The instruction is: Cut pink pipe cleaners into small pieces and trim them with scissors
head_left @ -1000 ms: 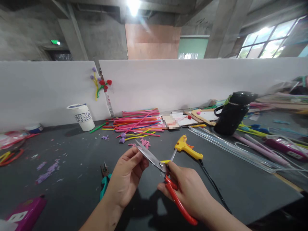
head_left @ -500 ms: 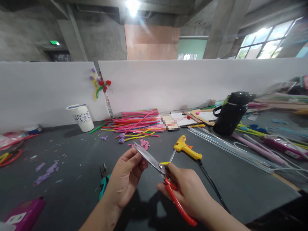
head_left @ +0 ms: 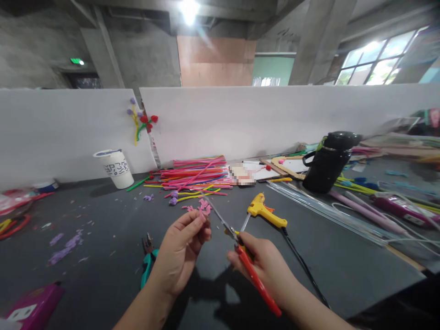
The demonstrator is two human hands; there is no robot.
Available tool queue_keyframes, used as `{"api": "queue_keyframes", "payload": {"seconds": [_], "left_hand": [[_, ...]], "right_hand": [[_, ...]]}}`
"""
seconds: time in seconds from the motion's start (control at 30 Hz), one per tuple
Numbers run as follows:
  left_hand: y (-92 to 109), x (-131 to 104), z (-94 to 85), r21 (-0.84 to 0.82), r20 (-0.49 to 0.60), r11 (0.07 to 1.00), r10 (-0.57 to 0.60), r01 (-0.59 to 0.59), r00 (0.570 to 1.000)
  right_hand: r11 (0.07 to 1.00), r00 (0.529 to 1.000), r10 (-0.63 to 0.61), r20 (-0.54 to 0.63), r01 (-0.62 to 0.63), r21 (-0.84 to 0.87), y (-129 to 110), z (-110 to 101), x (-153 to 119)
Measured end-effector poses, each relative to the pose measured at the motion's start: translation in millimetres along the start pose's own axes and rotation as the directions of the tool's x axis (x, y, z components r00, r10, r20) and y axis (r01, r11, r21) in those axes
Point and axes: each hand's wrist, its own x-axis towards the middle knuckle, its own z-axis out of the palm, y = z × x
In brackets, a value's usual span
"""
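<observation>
My left hand (head_left: 182, 250) is closed in a pinch, with a small pink piece (head_left: 202, 214) showing at the fingertips. My right hand (head_left: 270, 263) grips a pair of scissors (head_left: 257, 282) by the red handles. Their blades point up and away, just right of my left fingertips and apart from them. Pink scraps (head_left: 206, 207) lie on the table beyond my fingers. Behind my left wrist, partly covered, rest pliers (head_left: 147, 263) with teal handles. A yellow glue gun (head_left: 266, 213) lies beyond my right hand.
A bundle of coloured pipe cleaners (head_left: 195, 174) lies at the back, near a white cup (head_left: 115, 169). A black flask (head_left: 328, 162) stands at right beside clear glue sticks (head_left: 309, 206). Purple scraps (head_left: 65, 247) and a magenta box (head_left: 36, 305) are at left. A white partition (head_left: 240, 119) borders the table.
The scissors have turned and shifted right, so the blades no longer cross in front of my left fingertips. My left hand stays nearly in place, its pinched pink piece now visible.
</observation>
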Motion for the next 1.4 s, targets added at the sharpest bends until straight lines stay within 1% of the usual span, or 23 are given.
{"api": "queue_keyframes", "payload": {"seconds": [0.07, 0.1, 0.17, 0.23, 0.27, 0.37, 0.43, 0.5, 0.6, 0.7, 0.77, 0.83, 0.9, 0.97, 1.0, 1.07, 1.13, 1.2, 1.23, 1.3, 1.4], "left_hand": [[-1.8, 0.1, 1.2, 0.135, -0.013, 0.991, 0.020, -0.018, 1.000], [-2.9, 0.2, 2.1, 0.218, 0.000, 0.976, 0.031, -0.030, 1.000], [-5.4, 0.2, 4.3, 0.376, 0.041, 0.925, 0.036, -0.049, 0.999], [-7.9, -0.1, 6.6, 0.496, 0.064, 0.867, 0.020, -0.049, 0.998], [-9.1, -0.3, 7.3, 0.540, 0.069, 0.840, 0.011, -0.046, 0.998], [-12.3, -0.5, 6.8, 0.629, 0.121, 0.774, -0.010, -0.069, 0.993], [-13.7, -0.2, 4.9, 0.667, 0.169, 0.739, -0.022, -0.098, 0.985], [-14.4, 0.5, 3.3, 0.695, 0.194, 0.710, -0.033, -0.114, 0.980], [-14.8, 1.3, 2.8, 0.708, 0.188, 0.699, -0.047, -0.103, 0.981], [-15.0, 1.0, 3.9, 0.704, 0.176, 0.703, -0.028, -0.105, 0.984], [-15.0, 0.0, 4.8, 0.722, 0.178, 0.679, 0.001, -0.131, 0.984], [-14.6, -1.1, 5.3, 0.755, 0.177, 0.636, 0.038, -0.160, 0.983], [-13.8, -1.7, 5.6, 0.771, 0.181, 0.612, 0.059, -0.179, 0.982], [-12.6, -1.2, 5.7, 0.755, 0.174, 0.636, 0.045, -0.163, 0.984], [-12.2, -0.7, 5.7, 0.731, 0.164, 0.669, 0.019, -0.134, 0.986], [-12.0, 0.6, 5.3, 0.643, 0.136, 0.765, -0.071, -0.033, 0.988], [-13.2, 1.1, 4.5, 0.517, 0.142, 0.851, -0.193, 0.093, 0.971], [-15.1, 0.7, 3.6, 0.413, 0.183, 0.890, -0.287, 0.191, 0.940], [-15.8, 0.3, 3.3, 0.383, 0.197, 0.898, -0.309, 0.217, 0.930], [-16.2, -0.6, 3.1, 0.373, 0.193, 0.902, -0.306, 0.219, 0.932], [-13.6, -0.7, 4.3, 0.483, 0.130, 0.869, -0.197, 0.112, 0.972]], "right_hand": [[0.986, 1.000, 0.026, -0.013, -0.024, 0.163, -1.6, -0.2, 2.8], [0.965, 0.998, 0.055, -0.014, -0.049, 0.256, -3.5, -0.8, 4.3], [0.896, 0.991, 0.134, 0.007, -0.124, 0.427, -9.1, -2.7, 7.3], [0.832, 0.979, 0.202, 0.025, -0.185, 0.523, -14.8, -4.5, 10.0], [0.813, 0.976, 0.215, 0.028, -0.195, 0.548, -17.0, -5.0, 11.2], [0.788, 0.977, 0.212, 0.031, -0.190, 0.585, -19.0, -4.4, 13.5], [0.774, 0.977, 0.210, 0.039, -0.190, 0.604, -18.0, -2.9, 14.1], [0.767, 0.975, 0.217, 0.040, -0.196, 0.611, -17.1, -2.0, 14.4], [0.779, 0.971, 0.240, -0.010, -0.186, 0.599, -17.0, -4.3, 15.1], [0.787, 0.974, 0.222, -0.051, -0.148, 0.599, -17.1, -8.1, 16.0], [0.770, 0.978, 0.210, -0.014, -0.157, 0.618, -16.4, -8.1, 16.4], [0.746, 0.971, 0.233, 0.050, -0.211, 0.632, -15.5, -5.9, 16.6], [0.731, 0.963, 0.257, 0.086, -0.251, 0.634, -15.4, -3.7, 16.6], [0.736, 0.962, 0.258, 0.085, -0.253, 0.628, -16.7, -3.9, 16.5], [0.746, 0.966, 0.248, 0.078, -0.242, 0.620, -17.9, -5.2, 16.5], [0.771, 0.973, 0.219, 0.074, -0.219, 0.599, -20.9, -8.9, 16.4], [0.784, 0.977, 0.191, 0.090, -0.207, 0.585, -23.7, -12.2, 16.3], [0.782, 0.976, 0.190, 0.106, -0.216, 0.585, -25.3, -13.2, 16.1], [0.780, 0.975, 0.194, 0.112, -0.223, 0.585, -25.3, -12.9, 15.9], [0.778, 0.976, 0.187, 0.109, -0.215, 0.591, -23.8, -11.4, 15.7], [0.773, 0.990, 0.134, 0.044, -0.132, 0.621, -17.3, -9.6, 16.1]]}}
